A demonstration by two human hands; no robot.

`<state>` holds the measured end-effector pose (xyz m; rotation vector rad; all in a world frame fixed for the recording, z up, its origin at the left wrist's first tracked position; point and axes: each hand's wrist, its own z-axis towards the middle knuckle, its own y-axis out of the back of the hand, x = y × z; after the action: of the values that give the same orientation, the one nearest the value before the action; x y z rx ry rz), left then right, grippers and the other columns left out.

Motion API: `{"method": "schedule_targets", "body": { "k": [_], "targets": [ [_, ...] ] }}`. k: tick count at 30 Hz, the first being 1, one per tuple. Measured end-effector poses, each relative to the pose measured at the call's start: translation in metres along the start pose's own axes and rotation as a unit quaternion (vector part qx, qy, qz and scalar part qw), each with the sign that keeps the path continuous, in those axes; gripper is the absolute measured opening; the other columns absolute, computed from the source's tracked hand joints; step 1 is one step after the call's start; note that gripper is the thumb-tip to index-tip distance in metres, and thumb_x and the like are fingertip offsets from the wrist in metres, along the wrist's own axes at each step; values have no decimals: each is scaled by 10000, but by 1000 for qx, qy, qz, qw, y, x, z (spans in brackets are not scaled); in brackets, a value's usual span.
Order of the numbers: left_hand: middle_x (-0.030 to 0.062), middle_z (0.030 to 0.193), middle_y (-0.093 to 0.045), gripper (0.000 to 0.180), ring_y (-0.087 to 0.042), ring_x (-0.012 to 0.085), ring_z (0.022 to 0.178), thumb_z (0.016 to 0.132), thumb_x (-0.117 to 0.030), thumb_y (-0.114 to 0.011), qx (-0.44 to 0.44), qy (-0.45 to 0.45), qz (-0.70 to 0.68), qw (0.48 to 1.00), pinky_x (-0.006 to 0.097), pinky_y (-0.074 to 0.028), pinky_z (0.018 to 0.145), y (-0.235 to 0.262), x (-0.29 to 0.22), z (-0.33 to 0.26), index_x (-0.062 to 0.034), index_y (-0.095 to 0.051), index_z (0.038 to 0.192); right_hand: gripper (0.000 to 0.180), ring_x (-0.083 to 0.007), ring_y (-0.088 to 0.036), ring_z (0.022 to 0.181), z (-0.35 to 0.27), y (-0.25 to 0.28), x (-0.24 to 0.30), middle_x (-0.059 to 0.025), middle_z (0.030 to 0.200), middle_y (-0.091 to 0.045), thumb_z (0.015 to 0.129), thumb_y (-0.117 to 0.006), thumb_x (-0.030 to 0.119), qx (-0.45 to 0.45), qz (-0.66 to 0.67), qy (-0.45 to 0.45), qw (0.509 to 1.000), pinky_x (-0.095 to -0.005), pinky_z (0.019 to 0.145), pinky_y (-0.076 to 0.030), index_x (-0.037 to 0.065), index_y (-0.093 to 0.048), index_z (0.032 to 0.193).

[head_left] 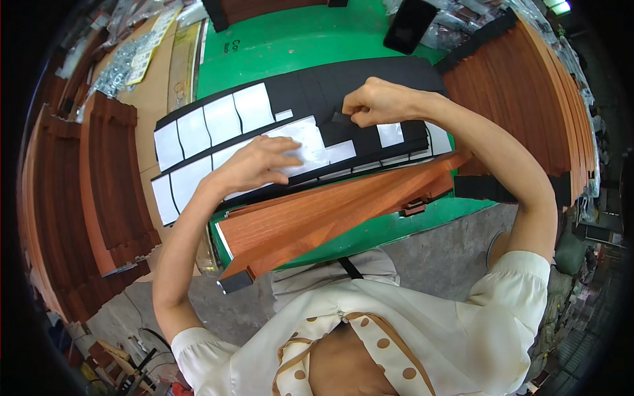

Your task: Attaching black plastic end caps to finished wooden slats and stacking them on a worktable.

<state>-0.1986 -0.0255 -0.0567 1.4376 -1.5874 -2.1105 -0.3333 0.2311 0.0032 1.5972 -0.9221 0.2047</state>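
Note:
Stacked black foam sheets point(310, 89) with white backing squares point(221, 119) lie on a green table point(297, 39). My left hand point(261, 164) rests flat on a white square of the front sheet, fingers spread. My right hand point(376, 102) pinches a small black foam piece point(341, 118) between thumb and fingers, just above the sheet. A long reddish wood-grain board point(317, 218) lies slanted in front of the sheets, near my body, with a black end cap point(236, 282) at its left end.
Stacks of reddish wood-grain boards stand at the left point(99, 191) and right point(528, 99). Cardboard with bags of small metal parts point(125, 63) lies at the far left. A dark flat object point(409, 26) sits at the table's far edge. Grey concrete floor point(442, 251) shows below.

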Motion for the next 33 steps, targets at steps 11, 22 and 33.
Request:
{"method": "schedule_targets", "body": {
  "k": [11,22,33],
  "targets": [
    [119,1222,-555,394,-585,300,1034,856,-267,-604,17,162,178,970,456,-458,862,46,-49,-3,-154,-550,1229,110,-343,-641,650,-52,35,81,-188,652,-623,693,-550,54,-67,-402,-64,911,-415,586,-515,-11,-618,749],
    [165,974,-547,577,-547,354,904,825,-160,-619,-94,252,183,946,446,-432,836,-5,-8,-20,-162,-398,1358,116,-346,-658,761,-46,12,77,-191,798,-661,718,-557,59,-121,-389,-22,913,-430,653,-528,3,-654,748],
    [170,989,-540,471,-529,326,974,830,-56,-586,-147,271,244,919,409,-431,830,29,-9,-42,-141,-503,1285,84,-296,-658,691,-82,27,59,-143,734,-658,713,-580,73,-225,-343,-63,910,-395,590,-516,54,-651,754]
  ]
}}
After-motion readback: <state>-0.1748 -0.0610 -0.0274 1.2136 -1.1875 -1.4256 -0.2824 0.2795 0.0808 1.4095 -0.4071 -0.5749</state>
